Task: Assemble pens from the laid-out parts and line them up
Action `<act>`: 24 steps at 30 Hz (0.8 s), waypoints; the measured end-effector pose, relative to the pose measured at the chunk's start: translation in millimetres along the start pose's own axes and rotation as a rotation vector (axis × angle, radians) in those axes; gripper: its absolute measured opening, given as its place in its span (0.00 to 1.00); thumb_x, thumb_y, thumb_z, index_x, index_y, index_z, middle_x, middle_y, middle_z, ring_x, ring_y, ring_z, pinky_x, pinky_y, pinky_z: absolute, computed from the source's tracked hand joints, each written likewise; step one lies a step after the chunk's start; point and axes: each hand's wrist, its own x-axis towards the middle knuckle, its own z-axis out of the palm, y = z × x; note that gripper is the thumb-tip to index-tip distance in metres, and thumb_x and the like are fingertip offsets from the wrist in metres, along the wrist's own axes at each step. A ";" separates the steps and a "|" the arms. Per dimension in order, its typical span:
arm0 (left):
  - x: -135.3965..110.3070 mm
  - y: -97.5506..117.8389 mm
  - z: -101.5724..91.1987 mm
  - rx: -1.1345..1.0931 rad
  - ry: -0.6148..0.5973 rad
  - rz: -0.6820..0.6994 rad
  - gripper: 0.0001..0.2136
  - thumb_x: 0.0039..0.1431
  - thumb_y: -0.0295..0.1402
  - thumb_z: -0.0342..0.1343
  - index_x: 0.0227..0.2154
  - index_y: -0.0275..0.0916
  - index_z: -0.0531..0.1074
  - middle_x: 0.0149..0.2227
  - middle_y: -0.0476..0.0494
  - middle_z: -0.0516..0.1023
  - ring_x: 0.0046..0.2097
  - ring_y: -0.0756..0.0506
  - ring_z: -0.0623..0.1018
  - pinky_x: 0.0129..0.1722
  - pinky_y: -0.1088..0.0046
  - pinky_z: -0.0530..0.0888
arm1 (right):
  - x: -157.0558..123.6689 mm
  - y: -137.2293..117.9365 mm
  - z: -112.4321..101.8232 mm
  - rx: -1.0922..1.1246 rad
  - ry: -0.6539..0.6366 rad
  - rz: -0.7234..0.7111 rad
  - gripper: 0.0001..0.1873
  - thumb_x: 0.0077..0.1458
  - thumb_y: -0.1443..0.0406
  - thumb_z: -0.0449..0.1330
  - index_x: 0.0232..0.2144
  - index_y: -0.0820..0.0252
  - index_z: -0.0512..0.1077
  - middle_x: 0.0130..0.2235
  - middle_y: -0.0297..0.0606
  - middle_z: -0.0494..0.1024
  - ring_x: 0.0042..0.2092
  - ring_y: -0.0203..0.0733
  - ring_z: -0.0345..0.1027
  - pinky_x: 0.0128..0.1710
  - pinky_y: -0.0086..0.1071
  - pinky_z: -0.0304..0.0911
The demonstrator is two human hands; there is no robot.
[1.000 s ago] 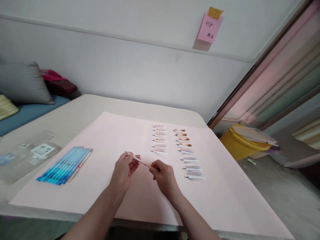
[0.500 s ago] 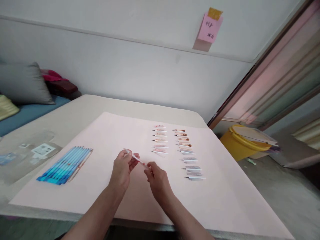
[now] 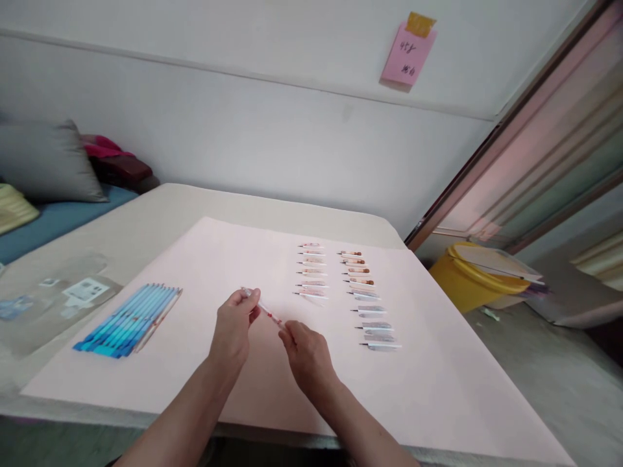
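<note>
A slim white pen with red marks (image 3: pixel 270 314) is held between my two hands above the pink sheet (image 3: pixel 228 259). My left hand (image 3: pixel 236 321) pinches its upper left end, and my right hand (image 3: pixel 302 347) grips the lower right end, so the pen slopes down to the right. To the right lie pen parts in two columns: a shorter column (image 3: pixel 311 272) of pale pieces with dark tips, and a longer column (image 3: pixel 372 311) with brown and grey pieces. At the left, several blue pens (image 3: pixel 129 321) lie side by side, with whitish pens (image 3: pixel 158 322) along their right edge.
Clear plastic packaging with a white label (image 3: pixel 86 290) lies at the table's left. A grey cushion (image 3: pixel 48 162) rests on a blue seat beyond. A yellow bin (image 3: pixel 455 279) stands on the floor at right. A pink note (image 3: pixel 407 55) is taped to the wall.
My left fingers have closed over the pen's upper end, where they were partly spread before. The right hand has shifted slightly down. The pens on the sheet lie as before.
</note>
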 end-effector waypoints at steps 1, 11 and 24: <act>0.7 0.2 -0.4 -0.001 0.006 0.005 0.09 0.45 0.35 0.63 0.24 0.36 0.70 0.28 0.49 0.71 0.30 0.53 0.72 0.33 0.77 0.70 | -0.9 -0.3 0.5 -0.011 -0.004 -0.015 0.08 0.60 0.65 0.49 0.30 0.58 0.66 0.29 0.35 0.74 0.30 0.37 0.67 0.28 0.27 0.48; 0.9 -0.1 -0.3 0.042 -0.020 0.009 0.12 0.46 0.36 0.61 0.33 0.37 0.71 0.36 0.44 0.74 0.39 0.48 0.74 0.38 0.72 0.69 | -0.8 -0.2 1.2 -0.073 -0.001 -0.009 0.12 0.62 0.64 0.46 0.28 0.59 0.65 0.25 0.34 0.73 0.26 0.36 0.64 0.26 0.28 0.44; 2.4 2.8 -1.6 0.121 -0.012 0.026 0.16 0.45 0.37 0.61 0.38 0.38 0.71 0.38 0.42 0.76 0.44 0.46 0.73 0.41 0.71 0.67 | -0.4 -2.6 -2.0 0.024 -0.023 0.022 0.12 0.61 0.64 0.47 0.27 0.59 0.64 0.23 0.33 0.70 0.25 0.35 0.61 0.25 0.28 0.42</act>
